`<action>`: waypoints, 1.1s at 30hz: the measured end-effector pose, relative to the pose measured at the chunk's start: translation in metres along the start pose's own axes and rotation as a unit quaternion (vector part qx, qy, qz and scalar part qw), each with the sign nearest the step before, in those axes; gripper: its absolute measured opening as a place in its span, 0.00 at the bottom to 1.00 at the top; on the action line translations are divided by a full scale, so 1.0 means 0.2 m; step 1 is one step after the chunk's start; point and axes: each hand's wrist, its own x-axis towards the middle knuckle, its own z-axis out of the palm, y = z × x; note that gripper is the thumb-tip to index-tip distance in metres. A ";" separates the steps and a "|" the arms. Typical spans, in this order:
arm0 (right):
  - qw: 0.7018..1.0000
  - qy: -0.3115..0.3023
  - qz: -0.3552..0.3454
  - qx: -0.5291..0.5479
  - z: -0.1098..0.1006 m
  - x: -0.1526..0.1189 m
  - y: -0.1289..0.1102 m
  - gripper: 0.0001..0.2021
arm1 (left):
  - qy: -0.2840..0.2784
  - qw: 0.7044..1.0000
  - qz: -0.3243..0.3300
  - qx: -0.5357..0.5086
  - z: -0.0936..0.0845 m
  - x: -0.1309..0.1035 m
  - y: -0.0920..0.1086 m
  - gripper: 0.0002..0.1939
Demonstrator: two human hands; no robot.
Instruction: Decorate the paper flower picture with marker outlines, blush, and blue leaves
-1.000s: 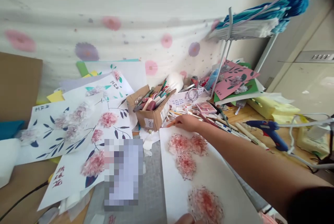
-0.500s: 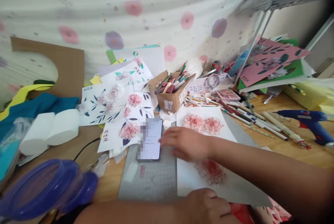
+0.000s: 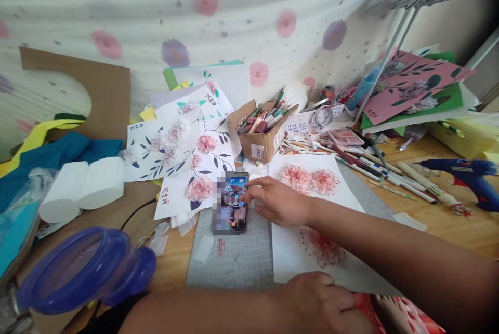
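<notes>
My right hand [image 3: 276,201] reaches in from the right with fingers stretched out and apart, its fingertips at the right side of a phone [image 3: 236,204]. The phone lies face up on a grey cutting mat [image 3: 230,269], its lit screen showing app icons over a photo. Under my right forearm lies a white sheet [image 3: 286,261] bearing several red, speckled flower heads [image 3: 323,245]. At the bottom, my left hand [image 3: 319,300] is closed by the sheet's near edge, its fingers curled together; what they hold, if anything, is hidden. Red patterned fabric [image 3: 417,313] shows beside it.
Behind the phone stands a cardboard box [image 3: 257,147] of pens. Loose pens [image 3: 366,168] and a blue glue gun [image 3: 463,173] lie to the right. Flower pictures [image 3: 163,155], white rolls [image 3: 101,183] and a purple ring-shaped object [image 3: 89,266] are on the left.
The phone screen has gone from a pale page to a home screen with icons. My right hand stays at the phone; the whole view has shifted slightly.
</notes>
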 end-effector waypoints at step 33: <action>0.999 -0.010 0.039 0.021 0.06 0.16 -0.05 0.15 | 0.027 0.998 0.064 0.011 -0.07 -0.03 0.00 0.09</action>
